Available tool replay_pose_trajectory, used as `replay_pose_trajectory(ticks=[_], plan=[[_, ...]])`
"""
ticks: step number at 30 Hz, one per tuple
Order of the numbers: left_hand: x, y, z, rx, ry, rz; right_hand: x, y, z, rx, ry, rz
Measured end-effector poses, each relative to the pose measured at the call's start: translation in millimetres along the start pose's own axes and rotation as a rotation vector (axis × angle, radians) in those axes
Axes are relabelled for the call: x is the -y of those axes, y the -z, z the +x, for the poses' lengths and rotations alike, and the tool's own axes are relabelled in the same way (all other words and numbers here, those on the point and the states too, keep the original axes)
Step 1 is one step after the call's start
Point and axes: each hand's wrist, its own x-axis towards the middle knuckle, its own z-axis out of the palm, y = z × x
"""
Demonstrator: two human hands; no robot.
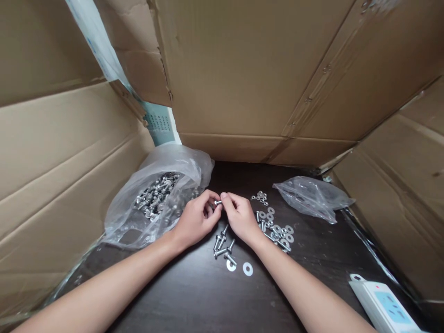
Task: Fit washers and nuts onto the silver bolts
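Observation:
Between my two hands, above the dark table, is a small metal bolt (pixel 218 202). My left hand (pixel 197 217) has its thumb and fingers curled around the head end. My right hand (pixel 239 215) pinches the other end, where the fingers hide the tip. Below them lies a small group of bolts (pixel 224 243) with two flat washers (pixel 247 269) close by. To the right of my right hand are more washers (pixel 289 230) mixed with bolts, and a cluster of nuts (pixel 261 198) sits behind those.
At the left stands an open clear plastic bag (pixel 121 217) full of metal hardware (pixel 157 194). A flattened clear bag (pixel 312 196) lies at the back right. A white power strip (pixel 385 303) is at the front right. Cardboard walls (pixel 249 69) enclose the dark table (pixel 180 296).

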Motion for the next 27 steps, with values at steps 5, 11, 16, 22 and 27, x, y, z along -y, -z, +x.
replay_pose_trajectory(ticks=[5, 11, 16, 22, 27], plan=[[-1.4, 0.7, 0.7, -0.005, 0.005, 0.004, 1.2, 1.6, -0.2, -0.014, -0.025, 0.026], [-1.1, 0.8, 0.6, -0.002, 0.025, 0.008, 2.2, 4.8, -0.6, -0.017, 0.004, 0.101], [0.3, 0.4, 0.7, -0.003, 0.0, 0.004, 1.3, 4.0, -0.3, 0.004, -0.005, 0.072], [1.3, 0.4, 0.4, -0.011, -0.012, -0.01, 1.1, 1.3, 0.5, 0.0, -0.017, 0.031], [0.4, 0.6, 0.3, -0.015, -0.021, 0.007, 0.9, 0.9, 0.5, 0.003, -0.034, 0.024]])
